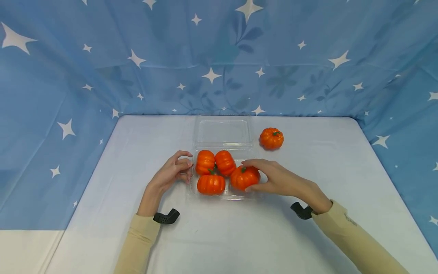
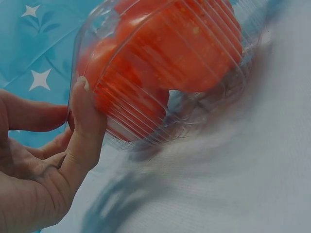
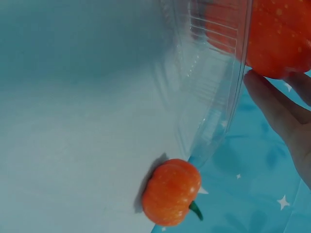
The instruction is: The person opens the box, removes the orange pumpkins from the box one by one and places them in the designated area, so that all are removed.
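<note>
A clear plastic clamshell box (image 1: 236,197) lies with its lid (image 1: 222,131) folded back. Inside its left part sit three small orange pumpkins, a left one (image 1: 205,163), a middle one (image 1: 225,163) and a front one (image 1: 211,185). At the box's left wall, my left hand (image 1: 171,171) pinches the rim between thumb and fingers, as the left wrist view shows. My right hand (image 1: 278,178) grips another orange pumpkin (image 1: 245,178) with a green stem, at the right part of the box. In the right wrist view, fingertips touch that pumpkin (image 3: 277,39) beside the box wall.
One more orange pumpkin (image 1: 272,138) stands on the white table (image 1: 212,236), right of the lid. A blue curtain with white stars (image 1: 219,57) rises behind the table and along both sides.
</note>
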### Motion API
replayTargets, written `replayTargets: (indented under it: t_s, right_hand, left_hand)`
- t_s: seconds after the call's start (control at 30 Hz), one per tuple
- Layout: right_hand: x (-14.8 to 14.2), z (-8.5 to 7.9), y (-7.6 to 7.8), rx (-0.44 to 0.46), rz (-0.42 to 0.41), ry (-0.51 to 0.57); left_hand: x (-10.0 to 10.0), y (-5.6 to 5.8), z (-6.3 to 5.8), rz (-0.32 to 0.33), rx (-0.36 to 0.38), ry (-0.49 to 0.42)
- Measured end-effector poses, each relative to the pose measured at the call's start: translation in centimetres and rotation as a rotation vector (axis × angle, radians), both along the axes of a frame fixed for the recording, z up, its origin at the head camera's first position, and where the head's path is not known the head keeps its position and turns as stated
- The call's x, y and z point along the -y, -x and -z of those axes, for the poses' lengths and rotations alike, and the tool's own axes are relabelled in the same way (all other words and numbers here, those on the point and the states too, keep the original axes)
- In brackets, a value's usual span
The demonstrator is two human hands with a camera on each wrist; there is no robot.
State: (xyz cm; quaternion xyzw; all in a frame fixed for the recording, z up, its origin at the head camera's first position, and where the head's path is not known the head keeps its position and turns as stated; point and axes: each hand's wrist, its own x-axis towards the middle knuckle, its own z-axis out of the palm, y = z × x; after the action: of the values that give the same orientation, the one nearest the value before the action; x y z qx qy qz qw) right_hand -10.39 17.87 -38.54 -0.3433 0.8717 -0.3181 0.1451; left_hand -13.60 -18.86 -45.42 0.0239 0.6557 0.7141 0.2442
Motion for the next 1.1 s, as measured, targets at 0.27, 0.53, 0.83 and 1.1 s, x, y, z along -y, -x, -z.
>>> replayTargets:
  t_s: [0.27, 0.53, 0.83, 1.1]
  right_hand:
    - [-1.1, -0.1, -0.2, -0.074, 0.042, 0.049]
    - [-2.7, -0.3, -0.3, -0.134, 0.135, 0.081]
    - [-5.2, -0.4, -0.1, -0.233, 0.19, 0.094]
    - [-7.6, -0.1, -0.1, -0.292, 0.273, 0.073]
  left_hand:
    - [-0.1, 0.0, 0.2, -0.013, -0.017, 0.002]
    - [-0.2, -0.1, 0.2, -0.01, -0.01, 0.003]
    - [-0.3, 0.0, 0.1, -0.006, -0.014, 0.014]
    - [-0.2, -0.1, 0.2, -0.007, -0.028, 0.0]
